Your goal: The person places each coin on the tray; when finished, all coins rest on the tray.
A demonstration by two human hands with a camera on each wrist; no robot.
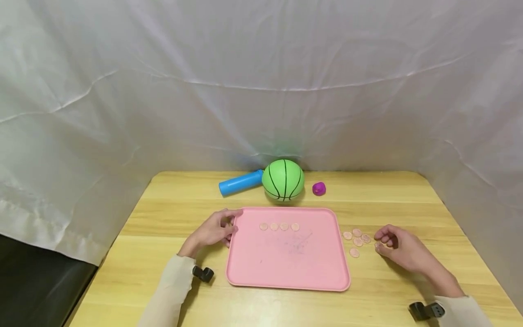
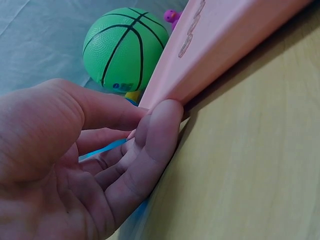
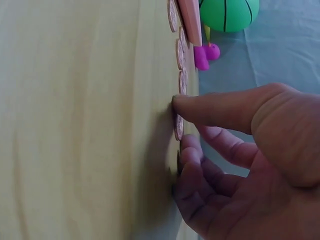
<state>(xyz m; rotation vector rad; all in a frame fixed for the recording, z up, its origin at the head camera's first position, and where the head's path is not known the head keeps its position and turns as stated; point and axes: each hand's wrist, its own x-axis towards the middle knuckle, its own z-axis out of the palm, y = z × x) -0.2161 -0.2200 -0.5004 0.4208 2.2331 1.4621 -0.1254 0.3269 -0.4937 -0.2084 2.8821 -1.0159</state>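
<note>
A pink tray (image 1: 286, 268) lies on the table, and a row of several copper-coloured coins (image 1: 284, 226) runs across its upper left part. My left hand (image 1: 214, 228) pinches the tray's left rim; in the left wrist view, thumb and fingers (image 2: 165, 125) meet at that edge. Right of the tray, several more coins (image 1: 357, 241) lie loosely grouped on the wood. Beyond them, my right hand (image 1: 402, 250) has its thumb and fingertips at opposite edges of one coin (image 3: 179, 129), low against the table. The other right fingers are curled.
Behind the tray sit a green ball (image 1: 283, 180) with black lines, a blue cylinder (image 1: 241, 183) touching or close to it, and a small purple toy (image 1: 319, 188). Grey-white cloth (image 1: 286, 113) hangs behind and beside the wooden table (image 1: 163, 254).
</note>
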